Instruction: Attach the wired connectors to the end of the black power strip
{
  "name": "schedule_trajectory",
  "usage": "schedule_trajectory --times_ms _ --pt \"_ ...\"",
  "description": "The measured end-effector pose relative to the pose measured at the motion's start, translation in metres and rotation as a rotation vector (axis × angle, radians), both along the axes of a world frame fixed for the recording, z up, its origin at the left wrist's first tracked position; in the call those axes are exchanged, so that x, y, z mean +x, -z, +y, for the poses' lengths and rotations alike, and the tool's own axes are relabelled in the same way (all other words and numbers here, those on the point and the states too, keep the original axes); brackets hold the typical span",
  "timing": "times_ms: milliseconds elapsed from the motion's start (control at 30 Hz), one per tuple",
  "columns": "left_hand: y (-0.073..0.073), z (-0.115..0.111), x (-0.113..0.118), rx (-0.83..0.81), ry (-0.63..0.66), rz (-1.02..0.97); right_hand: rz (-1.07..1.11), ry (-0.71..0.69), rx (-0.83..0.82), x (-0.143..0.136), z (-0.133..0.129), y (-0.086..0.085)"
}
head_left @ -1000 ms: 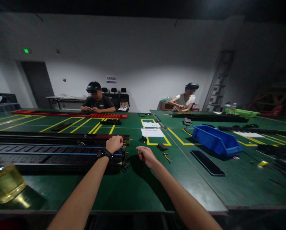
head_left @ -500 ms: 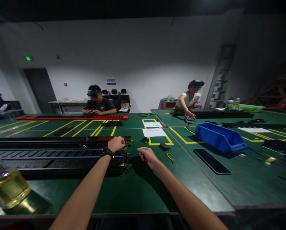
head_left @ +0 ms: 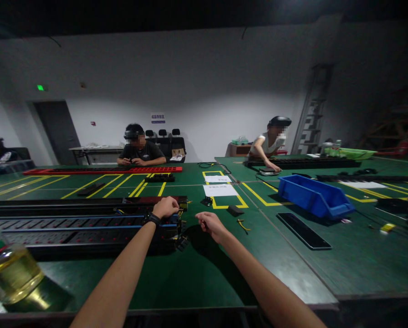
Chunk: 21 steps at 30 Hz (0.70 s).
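Note:
Long black power strips (head_left: pixel 88 225) with rows of sockets lie side by side across the left of the table. My left hand (head_left: pixel 166 207), a dark watch on its wrist, rests over their right ends. Its fingers are closed right beside the thin wires (head_left: pixel 181 212) there; what they grip is hidden. Just right of the strip ends, my right hand (head_left: pixel 209 222) hovers over the table with thumb and finger pinched together. Anything between those fingertips is too small to make out. Below the left hand, a small black part (head_left: pixel 182 243) hangs at a strip's end.
Beyond my right hand lie a black block (head_left: pixel 235 210), a short yellow cable (head_left: pixel 242 226) and paper sheets (head_left: pixel 220 190). A phone (head_left: pixel 303 231) and a blue bin (head_left: pixel 315 196) are at right. A bottle (head_left: pixel 14 273) stands front left. Two co-workers (head_left: pixel 144 152) sit across the table.
My hands stay almost in place. Across the table at right, a co-worker's hand has lowered a small grey object onto the table.

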<state>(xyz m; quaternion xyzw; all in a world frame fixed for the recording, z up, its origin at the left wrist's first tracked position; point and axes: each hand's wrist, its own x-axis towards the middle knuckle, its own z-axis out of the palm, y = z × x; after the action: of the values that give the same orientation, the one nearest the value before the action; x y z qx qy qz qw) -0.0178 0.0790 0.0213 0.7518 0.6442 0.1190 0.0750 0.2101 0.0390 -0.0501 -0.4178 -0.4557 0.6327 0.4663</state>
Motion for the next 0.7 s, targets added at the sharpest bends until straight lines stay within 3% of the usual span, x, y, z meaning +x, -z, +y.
schedule_trajectory --times_ms 333,700 --pt "0.004 0.007 0.002 0.000 0.069 -0.045 -0.024 0.000 0.003 0.000 0.000 0.000" --pt "-0.001 0.000 0.025 0.008 0.010 0.007 -0.036 -0.004 0.000 0.000 -0.001 -0.001"
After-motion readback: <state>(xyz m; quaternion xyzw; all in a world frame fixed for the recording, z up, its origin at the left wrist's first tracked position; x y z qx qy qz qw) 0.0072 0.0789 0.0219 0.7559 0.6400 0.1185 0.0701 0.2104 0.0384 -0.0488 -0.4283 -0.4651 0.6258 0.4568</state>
